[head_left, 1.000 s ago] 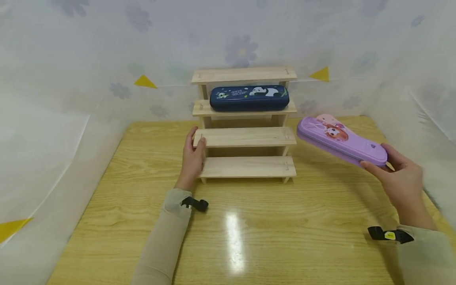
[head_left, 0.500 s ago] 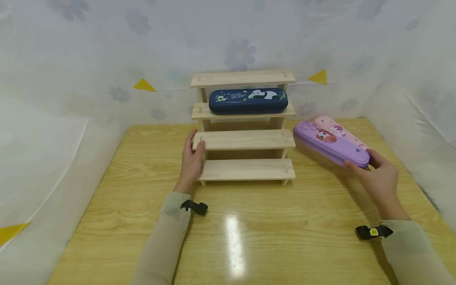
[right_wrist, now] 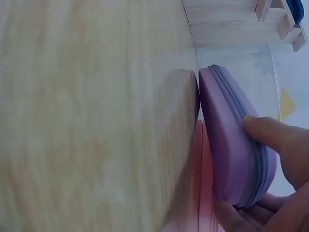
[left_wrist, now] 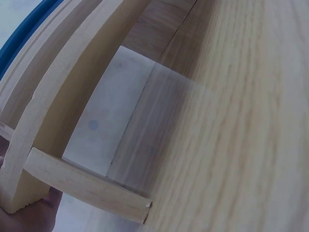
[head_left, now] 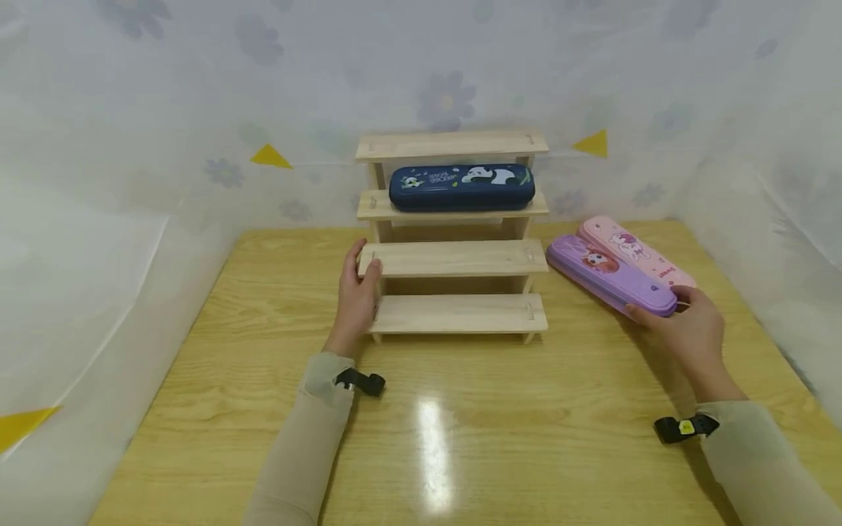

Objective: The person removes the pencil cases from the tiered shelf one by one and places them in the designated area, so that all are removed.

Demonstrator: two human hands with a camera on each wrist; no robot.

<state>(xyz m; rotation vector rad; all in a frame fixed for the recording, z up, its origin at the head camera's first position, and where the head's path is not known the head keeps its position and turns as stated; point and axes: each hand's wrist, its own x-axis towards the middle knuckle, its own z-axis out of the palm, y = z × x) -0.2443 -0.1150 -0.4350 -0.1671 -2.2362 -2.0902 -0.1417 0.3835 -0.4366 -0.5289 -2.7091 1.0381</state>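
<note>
The cartoon-printed purple oblong case (head_left: 613, 278) with rounded ends and a closed grey zip slanted, held at its near end, just right of the upright pale four-tiered wooden rack (head_left: 452, 258).

The head camera looks forward and down from over the yellow wood-grain surface (head_left: 513, 424), taking in the whole pale wooden four-tier rack (head_left: 458, 314). The left-wrist camera, tilted steeply, faces the rack from close by. The right-wrist view, turned sideways, looks low across the surface at the long purple zippered case (right_wrist: 231, 150). All three views share the rack.
</note>
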